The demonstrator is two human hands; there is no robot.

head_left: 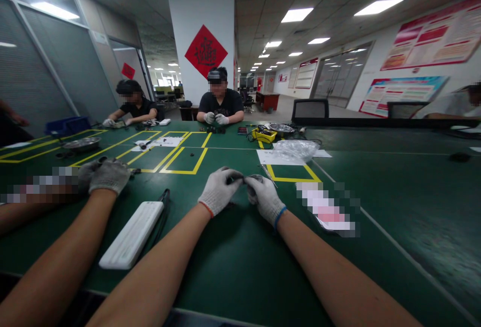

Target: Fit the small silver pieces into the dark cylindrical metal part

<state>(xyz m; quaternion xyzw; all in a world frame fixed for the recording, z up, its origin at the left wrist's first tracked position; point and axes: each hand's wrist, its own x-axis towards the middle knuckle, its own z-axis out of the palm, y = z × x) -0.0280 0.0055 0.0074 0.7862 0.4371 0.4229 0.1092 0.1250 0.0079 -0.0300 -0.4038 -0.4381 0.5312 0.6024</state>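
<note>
White-gloved, pinched a small dark piece (244, 180) between left hand (220, 190) and right hand (266, 198), to the right of the power strip (132, 234).
Had both hands curled nearly closed on it, above the green surface (233, 267); could not tell its exact shape.

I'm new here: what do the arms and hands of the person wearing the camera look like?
Both hands wear whitish knitted work gloves that look greyer toward the fingers. The left hand has an orange-red edge at its glove's cuff; the right hand has a blue one. The forearms are bare, with no sleeves or cables on them in view.
</note>
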